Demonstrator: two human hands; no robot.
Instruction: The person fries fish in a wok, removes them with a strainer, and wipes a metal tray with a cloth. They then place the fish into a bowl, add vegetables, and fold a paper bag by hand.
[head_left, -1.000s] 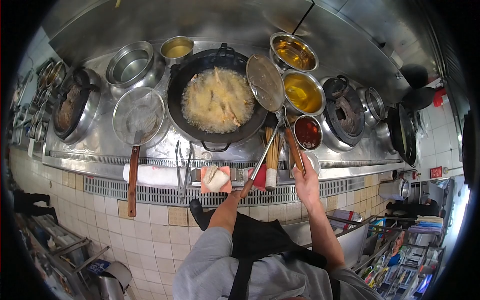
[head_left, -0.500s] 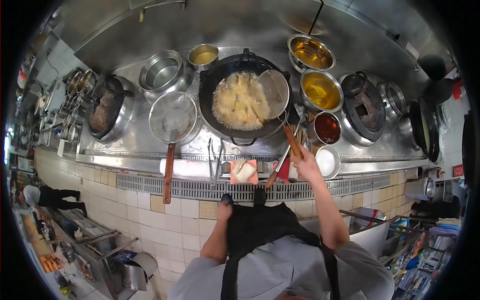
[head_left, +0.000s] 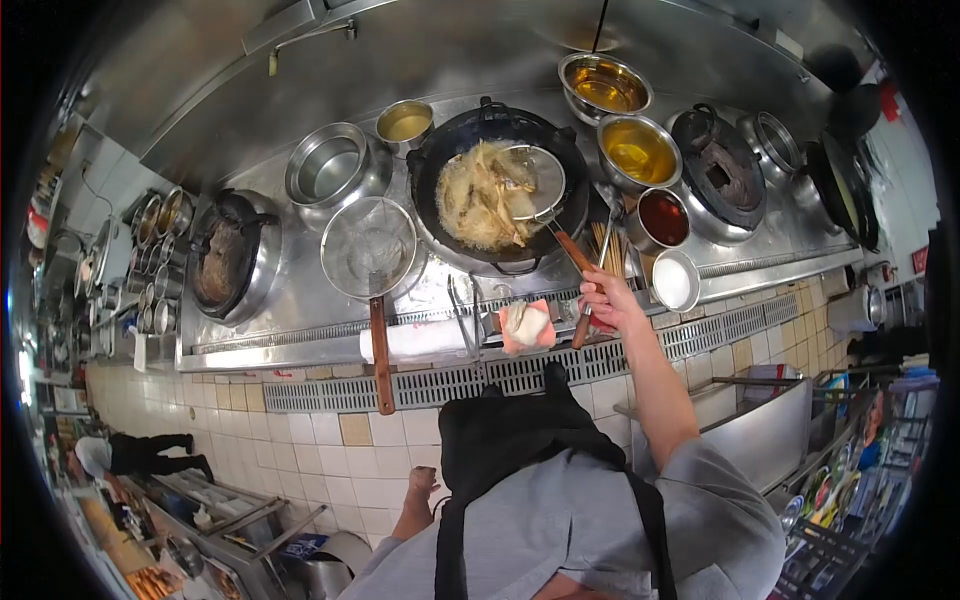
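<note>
My right hand is closed round the wooden handle of a mesh skimmer. The skimmer's head is inside a black wok, against the right side of pale golden pieces of food in bubbling oil. Low beside my apron, my left hand hangs empty with its fingers loosely apart, touching no tool. A second strainer with a wooden handle rests left of the wok. Tongs and a crumpled cloth on a pink pad lie at the counter's front edge.
Right of the wok are two bowls of yellow liquid, a pot of red sauce and a bowl of white contents. Metal pots and a burner stand left. A person is at far left.
The skimmer has shifted left and lower against the food, which is bunched more closely together. My left hand has moved back, lower and away from the counter. The view has turned.
</note>
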